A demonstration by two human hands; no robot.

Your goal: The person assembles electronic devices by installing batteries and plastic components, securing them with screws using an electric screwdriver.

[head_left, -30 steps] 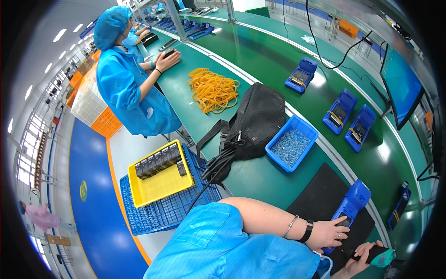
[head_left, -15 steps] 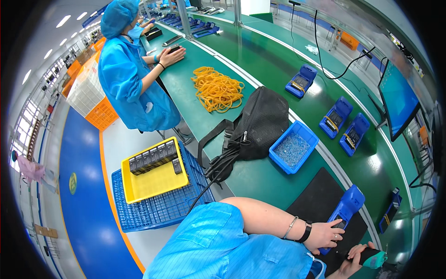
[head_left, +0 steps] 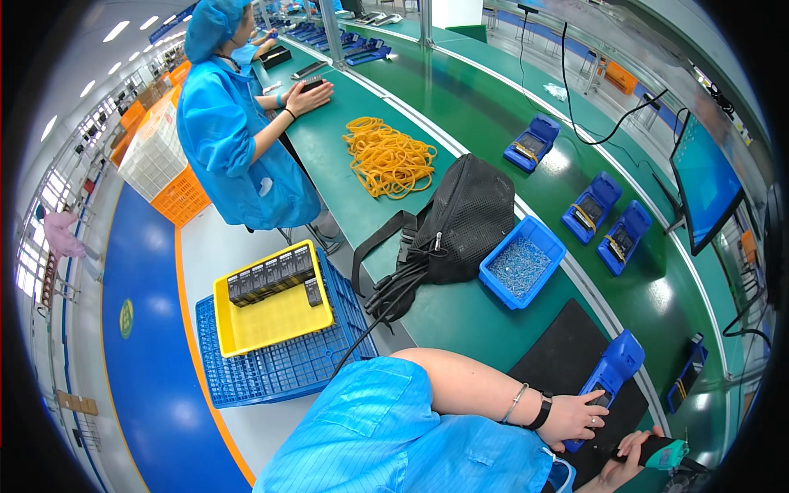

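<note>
Distant person in pink [head_left: 64,236] and framing shift in the head view; left hand [head_left: 574,417], right hand [head_left: 626,460] and blue device [head_left: 620,357] keep their places, so the hold seems unchanged. Device overlaps the black mat's [head_left: 559,345] right edge. Left fingers spread, bent over its lower end; whether they grip, I cannot tell. Right fingers close around a black-and-teal tool [head_left: 671,454].

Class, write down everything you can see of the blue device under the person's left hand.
The blue device is long and narrow, looks like moulded plastic, and has a bulkier block at its far end. A dark part shows in its near half, where fingers of the left hand rest and hide some of it. It lies at a slant on the black mat.
</note>
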